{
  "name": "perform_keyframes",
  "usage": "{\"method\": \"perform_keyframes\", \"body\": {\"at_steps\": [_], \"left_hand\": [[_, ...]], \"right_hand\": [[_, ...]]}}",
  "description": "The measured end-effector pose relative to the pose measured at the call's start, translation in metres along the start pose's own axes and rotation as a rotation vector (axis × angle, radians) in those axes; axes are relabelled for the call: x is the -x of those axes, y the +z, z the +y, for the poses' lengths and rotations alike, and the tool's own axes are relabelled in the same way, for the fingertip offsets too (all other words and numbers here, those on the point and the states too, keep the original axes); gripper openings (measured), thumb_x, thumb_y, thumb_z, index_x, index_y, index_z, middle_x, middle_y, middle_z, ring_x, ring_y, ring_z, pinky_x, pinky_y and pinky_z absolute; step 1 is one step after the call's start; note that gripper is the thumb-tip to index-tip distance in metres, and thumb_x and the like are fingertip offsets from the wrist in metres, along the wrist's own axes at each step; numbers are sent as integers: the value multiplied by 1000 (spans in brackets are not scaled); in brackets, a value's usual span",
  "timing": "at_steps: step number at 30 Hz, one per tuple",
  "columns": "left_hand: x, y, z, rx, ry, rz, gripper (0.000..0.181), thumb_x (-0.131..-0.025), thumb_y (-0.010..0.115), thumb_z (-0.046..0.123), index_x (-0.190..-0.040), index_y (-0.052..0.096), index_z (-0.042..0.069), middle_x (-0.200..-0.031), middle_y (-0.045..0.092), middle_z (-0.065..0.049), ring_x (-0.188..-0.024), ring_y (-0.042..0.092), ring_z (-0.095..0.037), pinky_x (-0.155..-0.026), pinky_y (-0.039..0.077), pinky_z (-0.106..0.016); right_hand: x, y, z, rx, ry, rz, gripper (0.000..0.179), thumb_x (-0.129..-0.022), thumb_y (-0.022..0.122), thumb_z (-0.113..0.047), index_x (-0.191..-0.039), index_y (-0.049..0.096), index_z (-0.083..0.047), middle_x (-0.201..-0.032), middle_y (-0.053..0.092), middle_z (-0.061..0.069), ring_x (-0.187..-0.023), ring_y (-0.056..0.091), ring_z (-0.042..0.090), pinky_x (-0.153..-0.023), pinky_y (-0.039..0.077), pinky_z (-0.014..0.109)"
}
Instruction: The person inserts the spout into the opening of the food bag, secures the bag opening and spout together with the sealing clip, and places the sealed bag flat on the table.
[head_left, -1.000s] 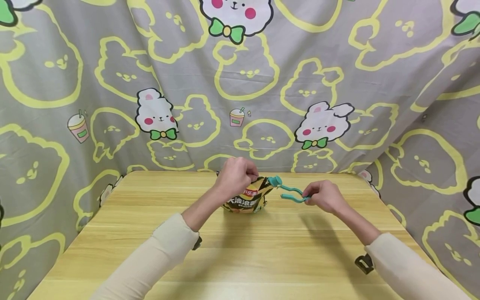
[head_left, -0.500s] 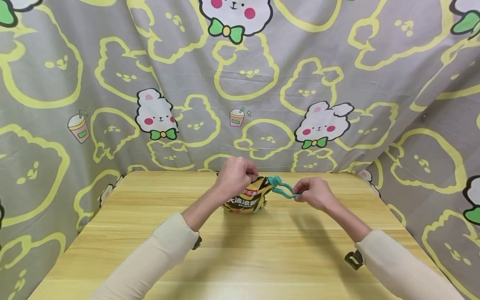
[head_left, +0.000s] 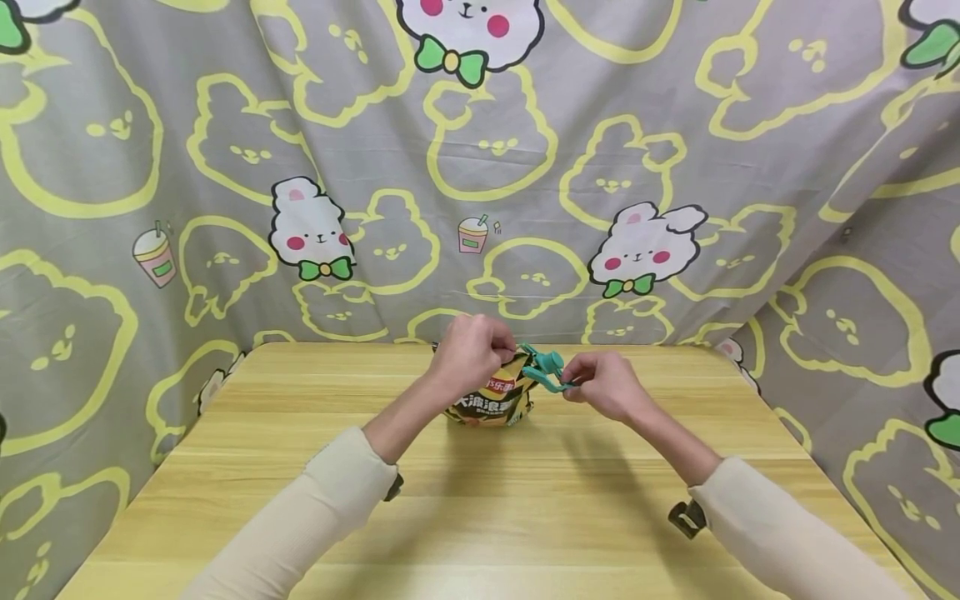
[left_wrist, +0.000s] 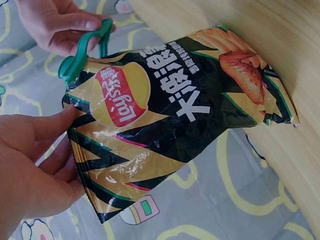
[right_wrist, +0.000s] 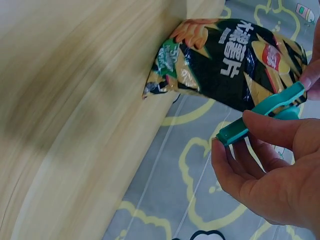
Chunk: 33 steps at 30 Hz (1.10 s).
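Note:
A black and gold Lay's chip bag (head_left: 487,407) stands upright near the table's back edge. My left hand (head_left: 468,350) pinches its top edge between thumb and fingers; the left wrist view shows this left hand (left_wrist: 35,165) on the crimped seam. With the thumb and fingertips of my right hand (head_left: 609,387) I hold one end of a teal bag clip (head_left: 551,363) that has a round cap. The clip's two arms are spread, one on each side of the bag's top right corner. In the right wrist view, the clip (right_wrist: 272,105) overlaps the bag's top.
The wooden table (head_left: 480,517) stretches out in front of the bag. Close behind its back edge hangs a grey curtain (head_left: 480,167) with yellow cartoon outlines, which also runs along both sides. Dark straps (head_left: 687,518) show under the sleeves.
My right hand has moved left with the clip, from beside the bag to its top corner, so the arms now reach over it. The left hand and bag have stayed put.

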<state>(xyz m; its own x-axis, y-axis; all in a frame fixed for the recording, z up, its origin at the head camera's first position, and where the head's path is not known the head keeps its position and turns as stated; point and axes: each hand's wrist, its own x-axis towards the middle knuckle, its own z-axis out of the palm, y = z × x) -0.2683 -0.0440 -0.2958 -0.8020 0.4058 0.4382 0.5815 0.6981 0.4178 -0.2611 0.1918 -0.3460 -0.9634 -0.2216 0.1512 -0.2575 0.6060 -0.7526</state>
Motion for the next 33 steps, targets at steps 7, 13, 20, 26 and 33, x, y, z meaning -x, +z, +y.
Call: {"method": "perform_keyframes", "body": {"at_steps": [7,13,20,26,33], "left_hand": [[1,0,0,-2,-2,2,13,-88,76,2,-82,81,12,-78,77,2,-72,69,-11,-69,58,-29],[1,1,-1,2,7,7,14,-87,76,1,-79,80,12,-76,76,2,-70,69,-11,-68,58,-28],[1,1,-1,20,-12,7,12,-88,75,2,-82,81,11,-79,77,1,-71,69,-10,-68,58,-27],[2,1,-1,26,-23,3,10,-88,76,3,-83,81,10,-79,77,0,-72,70,-11,-65,57,-25],[3,1,0,37,-12,23,10,-87,77,1,-82,81,9,-78,77,-1,-70,70,-12,-64,58,-25]], "right_hand": [[-1,7,-8,-11,-1,47,12,-81,78,1,-92,73,-1,-90,77,11,-87,75,24,-77,61,37],[-2,10,-14,14,6,91,16,-81,80,-1,-93,69,-1,-89,76,11,-82,73,20,-76,59,36],[-5,13,-15,-30,31,101,25,-81,79,2,-102,65,1,-96,76,16,-89,74,25,-78,61,37],[-6,15,-16,-59,21,100,32,-82,78,3,-112,67,3,-101,75,19,-94,74,30,-81,62,39],[-5,15,-15,-15,-12,115,28,-84,77,0,-112,72,2,-100,76,17,-92,75,29,-80,61,40]]}}
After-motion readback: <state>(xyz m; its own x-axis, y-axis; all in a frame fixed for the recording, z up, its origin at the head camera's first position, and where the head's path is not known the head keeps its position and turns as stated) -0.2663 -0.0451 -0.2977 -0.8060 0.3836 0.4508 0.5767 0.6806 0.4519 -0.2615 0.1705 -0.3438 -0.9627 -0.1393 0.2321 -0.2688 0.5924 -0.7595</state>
